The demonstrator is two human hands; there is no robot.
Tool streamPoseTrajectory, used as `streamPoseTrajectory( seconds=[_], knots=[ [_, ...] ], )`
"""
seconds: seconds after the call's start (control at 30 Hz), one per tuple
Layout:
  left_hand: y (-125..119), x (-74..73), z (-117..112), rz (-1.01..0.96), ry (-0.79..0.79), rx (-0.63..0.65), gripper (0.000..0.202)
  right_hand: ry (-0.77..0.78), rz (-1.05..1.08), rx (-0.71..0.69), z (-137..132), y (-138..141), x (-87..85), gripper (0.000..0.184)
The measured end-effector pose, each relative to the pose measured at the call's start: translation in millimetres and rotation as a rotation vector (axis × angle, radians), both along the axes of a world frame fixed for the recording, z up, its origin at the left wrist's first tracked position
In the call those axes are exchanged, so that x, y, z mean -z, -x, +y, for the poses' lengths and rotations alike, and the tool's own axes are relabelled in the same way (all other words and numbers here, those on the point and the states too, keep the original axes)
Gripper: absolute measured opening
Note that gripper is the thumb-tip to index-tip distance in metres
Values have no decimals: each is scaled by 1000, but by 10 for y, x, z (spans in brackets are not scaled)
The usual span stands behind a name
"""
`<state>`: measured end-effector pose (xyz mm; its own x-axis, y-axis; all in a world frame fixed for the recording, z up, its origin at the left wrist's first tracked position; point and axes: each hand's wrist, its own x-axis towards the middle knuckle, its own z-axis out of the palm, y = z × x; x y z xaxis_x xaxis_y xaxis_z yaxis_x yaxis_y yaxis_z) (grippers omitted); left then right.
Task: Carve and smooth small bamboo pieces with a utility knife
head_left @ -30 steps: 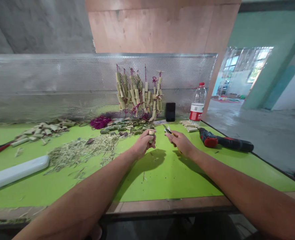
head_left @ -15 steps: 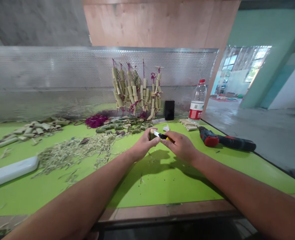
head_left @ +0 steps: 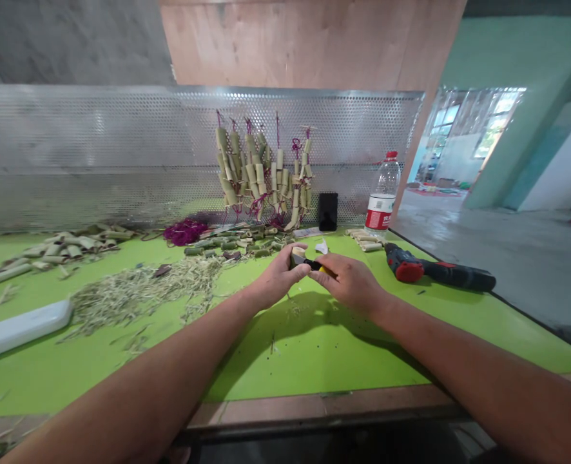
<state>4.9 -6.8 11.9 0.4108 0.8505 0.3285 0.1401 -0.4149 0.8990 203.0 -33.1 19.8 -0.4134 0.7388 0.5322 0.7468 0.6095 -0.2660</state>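
Note:
My left hand (head_left: pixel 280 278) is closed around a short bamboo piece (head_left: pixel 296 253), its pale cut end facing up. In my right hand (head_left: pixel 346 276) is a utility knife (head_left: pixel 315 265) with a black and yellow body, its blade lying against the bamboo. My left thumb reaches toward the front of the knife, close to my right thumb. Both hands are above the green tabletop (head_left: pixel 314 361). Bamboo shavings (head_left: pixel 145 290) lie heaped to the left of my hands.
Bamboo pieces (head_left: pixel 66 248) are piled at the back left, near purple string (head_left: pixel 185 232). Strung bamboo (head_left: pixel 251 167) hangs on a perforated metal panel (head_left: pixel 135 154). A black phone-like slab (head_left: pixel 328 212), a bottle (head_left: pixel 381 193) and a cordless drill (head_left: pixel 435 270) stand or lie rightward. A white object (head_left: pixel 22 330) lies left.
The knife blade has shifted and turned slightly against the bamboo's end. Both hands have stayed in nearly the same place, still holding the same things.

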Motion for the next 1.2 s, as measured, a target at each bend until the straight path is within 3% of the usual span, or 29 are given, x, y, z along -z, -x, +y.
streamPoseTrajectory(
  seconds=[0.17, 0.4, 0.63, 0.83, 1.03, 1.2],
  knots=[
    [12, -23, -20, 10, -1, 5, 48, 0, 22, -28, 9, -4, 7, 34],
    [-3, -17, -7, 92, -100, -14, 33, -10, -3, -24, -3, -6, 8, 39],
    [-40, 7, 14, 117, -144, -122, 27, -95, -29, 88, -13, 2, 30, 37],
    [-29, 28, 7, 61, -7, -30, 39, 7, 61, -29, 15, -5, 16, 37],
    [3, -2, -19, 97, -24, 65, 47, 106, 118, -157, 48, -14, 10, 39],
    [20, 5, 7, 165, -81, 96, 45, 74, 80, -118, 31, -4, 23, 39]
  ],
)
